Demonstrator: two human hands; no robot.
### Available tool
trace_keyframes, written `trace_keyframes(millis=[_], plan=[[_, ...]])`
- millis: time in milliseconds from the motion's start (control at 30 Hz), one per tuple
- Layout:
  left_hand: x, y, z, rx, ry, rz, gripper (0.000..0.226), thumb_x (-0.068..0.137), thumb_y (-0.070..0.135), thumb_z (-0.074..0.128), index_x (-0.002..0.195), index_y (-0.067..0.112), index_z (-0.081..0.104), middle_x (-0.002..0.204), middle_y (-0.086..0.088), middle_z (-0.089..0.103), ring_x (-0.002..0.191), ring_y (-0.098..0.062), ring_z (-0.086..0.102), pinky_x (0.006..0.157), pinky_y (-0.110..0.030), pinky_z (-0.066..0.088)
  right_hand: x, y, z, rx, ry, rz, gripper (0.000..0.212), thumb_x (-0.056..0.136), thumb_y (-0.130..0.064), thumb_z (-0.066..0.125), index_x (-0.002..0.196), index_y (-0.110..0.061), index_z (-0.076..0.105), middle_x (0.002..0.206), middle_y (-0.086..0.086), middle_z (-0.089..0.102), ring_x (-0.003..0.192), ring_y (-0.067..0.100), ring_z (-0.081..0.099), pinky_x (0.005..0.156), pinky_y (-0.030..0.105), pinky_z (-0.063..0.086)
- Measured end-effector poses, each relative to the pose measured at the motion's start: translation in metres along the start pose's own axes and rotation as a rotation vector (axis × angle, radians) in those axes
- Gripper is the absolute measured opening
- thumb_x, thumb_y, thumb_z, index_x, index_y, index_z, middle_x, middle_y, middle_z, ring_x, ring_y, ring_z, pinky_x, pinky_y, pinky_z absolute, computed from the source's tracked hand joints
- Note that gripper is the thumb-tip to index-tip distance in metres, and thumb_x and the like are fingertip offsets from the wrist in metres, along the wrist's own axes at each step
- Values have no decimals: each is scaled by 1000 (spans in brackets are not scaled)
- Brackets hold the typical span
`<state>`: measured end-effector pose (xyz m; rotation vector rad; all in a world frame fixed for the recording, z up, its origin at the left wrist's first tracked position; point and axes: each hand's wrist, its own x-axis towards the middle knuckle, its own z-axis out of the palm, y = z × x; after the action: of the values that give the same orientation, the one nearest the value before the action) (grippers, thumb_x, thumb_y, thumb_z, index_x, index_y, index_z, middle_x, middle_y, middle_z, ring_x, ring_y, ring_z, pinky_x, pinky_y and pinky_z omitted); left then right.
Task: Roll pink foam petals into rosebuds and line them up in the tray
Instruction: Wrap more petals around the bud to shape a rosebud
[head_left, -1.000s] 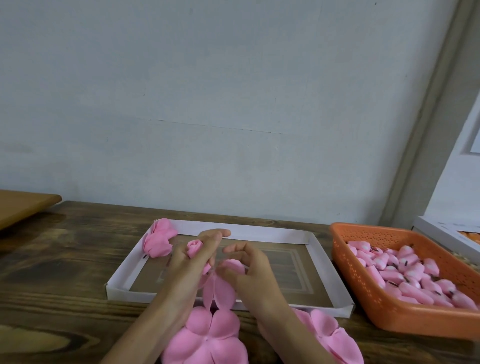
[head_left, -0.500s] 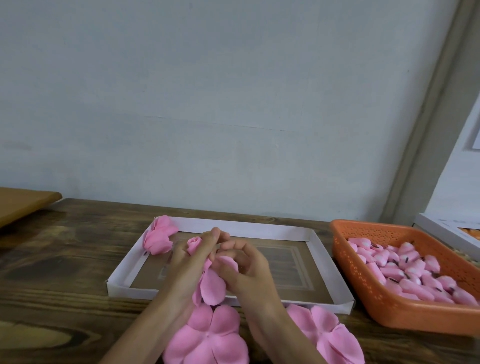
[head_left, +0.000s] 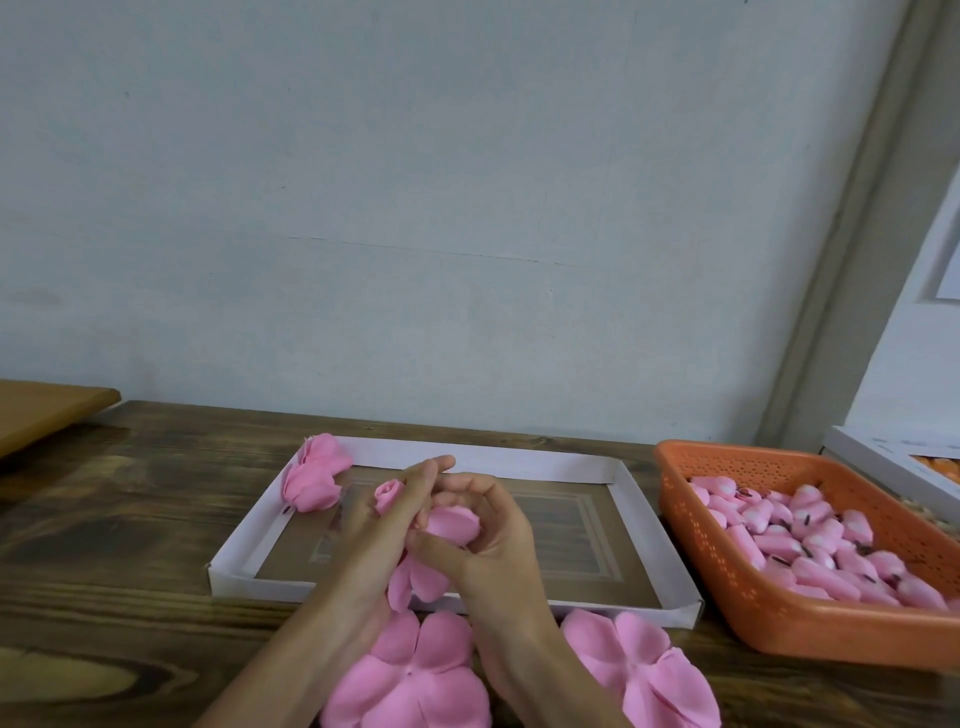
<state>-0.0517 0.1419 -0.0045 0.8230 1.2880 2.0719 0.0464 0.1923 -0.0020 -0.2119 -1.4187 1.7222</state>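
Rosebud (head_left: 389, 496), half rolled, is pinched in your left grip (head_left: 382, 530) above the near half of the white tray (head_left: 467, 458). Your right grip (head_left: 491, 545) curls round a loose petal (head_left: 452, 522) just beside the bud. One finished rose (head_left: 314, 475) lies in the tray's far left corner. Flat petal sheets (head_left: 410, 680) lie on the worktop (head_left: 130, 519) by your wrists. An orange basket (head_left: 727, 571) of pink pieces stands right of the tray.

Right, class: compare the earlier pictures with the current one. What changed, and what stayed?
The right hand has closed in on the left hand, curling a petal up toward the bud the left hand holds. The finished rose, tray, orange basket and flat petal pieces stayed put.
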Motion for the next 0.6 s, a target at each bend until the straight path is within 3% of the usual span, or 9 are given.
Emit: trace_keyframes(millis=[100, 200, 267, 300, 400, 500, 600], plan=[[-1, 0, -3, 30, -1, -29, 14, 85, 53, 68, 87, 44, 79, 91, 7, 80, 78, -9, 77, 60, -24, 58, -1, 0, 0, -68, 22, 40, 51, 64, -16, 90, 111, -12, 71, 114, 13, 75, 109, 40, 71, 95, 62, 56], [-3, 8, 3, -35, -25, -77, 16, 91, 38, 73, 100, 26, 78, 91, -1, 77, 87, -13, 76, 72, -28, 59, -1, -2, -1, -64, 0, 56, 50, 66, -16, 90, 113, -18, 73, 118, 14, 75, 111, 49, 68, 97, 66, 53], [-5, 12, 7, -88, -56, -77, 58, 73, 39, 83, 120, 9, 70, 105, -9, 69, 109, -18, 69, 95, -34, 54, -1, -5, 0, -38, -21, 60, 48, 65, -14, 90, 110, -22, 76, 116, 14, 76, 109, 45, 70, 97, 61, 55], [-7, 14, 8, -112, -63, -76, 64, 72, 44, 79, 123, 8, 69, 109, -10, 69, 114, -20, 68, 101, -39, 52, -2, -6, 0, -36, -27, 66, 47, 64, -14, 89, 109, -23, 77, 114, 14, 77, 108, 42, 71, 95, 59, 56], [-6, 16, 8, -55, 1, 51, 41, 82, 43, 77, 114, 18, 72, 102, -3, 77, 101, -18, 73, 85, -32, 59, 0, -6, -1, -43, -20, 91, 48, 63, -7, 88, 108, -21, 78, 111, 14, 77, 106, 38, 72, 92, 56, 58], [-4, 16, 9, -84, 20, 79, 65, 54, 53, 82, 110, 22, 71, 103, -12, 68, 92, -7, 72, 82, -27, 56, 0, -8, -3, -11, -13, 110, 58, 64, 0, 88, 118, -9, 71, 114, 14, 76, 107, 38, 73, 84, 50, 62], [-7, 12, 13, -127, 54, 97, 53, 53, 43, 91, 97, 24, 68, 90, -2, 68, 82, -8, 71, 74, -29, 57, -1, -9, -1, 6, -25, 80, 58, 65, 1, 87, 119, -9, 68, 114, 14, 76, 100, 34, 74, 75, 39, 61]])
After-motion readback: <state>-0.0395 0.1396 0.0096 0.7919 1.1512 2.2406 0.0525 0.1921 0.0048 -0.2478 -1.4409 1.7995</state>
